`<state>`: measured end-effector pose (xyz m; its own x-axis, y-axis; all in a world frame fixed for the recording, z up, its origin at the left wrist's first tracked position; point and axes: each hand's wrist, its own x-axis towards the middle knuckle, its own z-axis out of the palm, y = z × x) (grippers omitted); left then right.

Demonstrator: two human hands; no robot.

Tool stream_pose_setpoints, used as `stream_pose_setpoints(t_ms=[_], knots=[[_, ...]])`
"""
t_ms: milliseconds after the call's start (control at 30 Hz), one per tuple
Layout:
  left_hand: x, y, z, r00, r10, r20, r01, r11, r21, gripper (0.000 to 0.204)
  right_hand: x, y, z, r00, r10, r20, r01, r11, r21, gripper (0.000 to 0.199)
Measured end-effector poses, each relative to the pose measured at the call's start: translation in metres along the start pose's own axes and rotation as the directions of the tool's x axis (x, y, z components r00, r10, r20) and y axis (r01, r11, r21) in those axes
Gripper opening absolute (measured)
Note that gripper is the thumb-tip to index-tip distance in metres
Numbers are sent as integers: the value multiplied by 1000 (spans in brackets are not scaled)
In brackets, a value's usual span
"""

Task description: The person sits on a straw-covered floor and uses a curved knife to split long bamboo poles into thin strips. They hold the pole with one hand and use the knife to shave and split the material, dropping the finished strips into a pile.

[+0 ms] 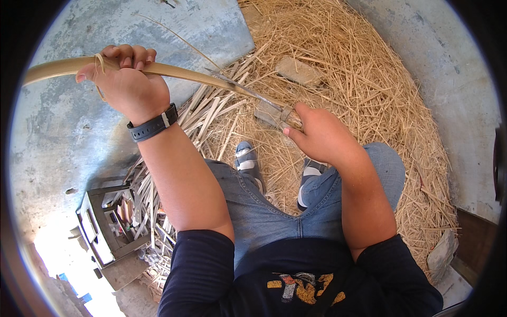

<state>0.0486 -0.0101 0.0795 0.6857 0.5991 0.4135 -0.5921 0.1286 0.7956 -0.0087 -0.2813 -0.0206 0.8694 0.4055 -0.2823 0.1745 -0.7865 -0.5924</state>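
Note:
My left hand [127, 79] is wrapped round a long pale bamboo strip [182, 72], which runs from the far left edge down toward my right hand. A thin curl of fibre loops round the strip by my left thumb. My right hand [319, 129] grips the wooden handle [292, 117] of a knife, its narrow blade [256, 94] pointing up and left along the strip. Blade and strip cross just ahead of the handle; whether the edge is cutting into the bamboo I cannot tell. One thin sliver [179, 38] rises away from the strip near the blade tip.
Straw-like shavings [364, 79] cover the floor ahead and to the right, with a flat stone block [299, 71] among them. Split strips [208, 113] lie in a heap left of my feet. A wooden frame box [108, 227] stands at lower left, and worn blue-grey walls rise on both sides.

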Motion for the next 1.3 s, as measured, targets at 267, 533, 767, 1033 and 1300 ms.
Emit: stream_pose_setpoints(t_ms=[267, 533, 767, 1033, 1300], knots=[[-1, 1, 1, 1000, 0, -5, 0, 1000, 11, 74, 0, -1, -1, 1000, 10, 7, -10, 1000, 1, 39], [-1, 1, 1, 1000, 1, -21, -1, 1000, 4, 75, -2, -3, -3, 1000, 14, 16, -14, 1000, -1, 40], [-3, 3, 7, 1000, -11, -19, 12, 999, 44, 77, -6, -3, -5, 1000, 22, 2, -22, 1000, -1, 39], [-26, 15, 33, 999, 12, -30, -10, 996, 91, 71, -19, 3, -16, 1000, 24, -12, -24, 1000, -3, 38], [-34, 13, 58, 998, 33, -45, -29, 995, 96, 66, -23, 15, -22, 1000, 13, -3, -13, 999, 42, 39]])
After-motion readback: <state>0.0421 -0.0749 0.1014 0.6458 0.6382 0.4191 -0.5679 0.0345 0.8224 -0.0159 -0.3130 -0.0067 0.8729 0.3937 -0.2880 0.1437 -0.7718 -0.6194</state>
